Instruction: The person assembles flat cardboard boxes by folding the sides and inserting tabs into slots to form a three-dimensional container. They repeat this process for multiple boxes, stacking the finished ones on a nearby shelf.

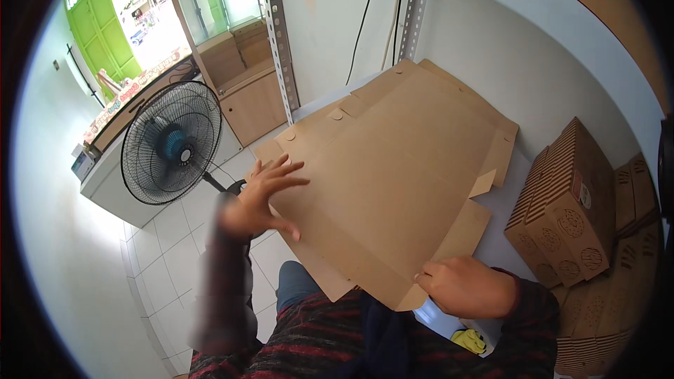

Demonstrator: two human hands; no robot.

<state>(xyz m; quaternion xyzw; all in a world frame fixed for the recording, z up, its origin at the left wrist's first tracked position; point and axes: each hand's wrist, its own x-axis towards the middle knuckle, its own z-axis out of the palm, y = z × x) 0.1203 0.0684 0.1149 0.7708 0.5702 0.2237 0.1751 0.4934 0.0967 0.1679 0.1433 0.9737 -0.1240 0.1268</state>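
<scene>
A large flat brown cardboard box blank [393,161] with cut flaps and tabs lies in front of me on a white shelf. Its near edge reaches my body. My left hand [263,196] is over the left edge of the blank, fingers spread and nothing between them. At the near right corner my right hand [467,286] has its fingers closed on the edge of the blank, beside a side flap [463,228]. The undersides of the right fingers are hidden.
Folded printed cardboard boxes [562,217] stand at the right, with more stacked below. A black standing fan [172,144] is at the left. A slotted metal post [281,42] rises behind the blank. A yellow cloth-like item [469,340] lies below my right wrist.
</scene>
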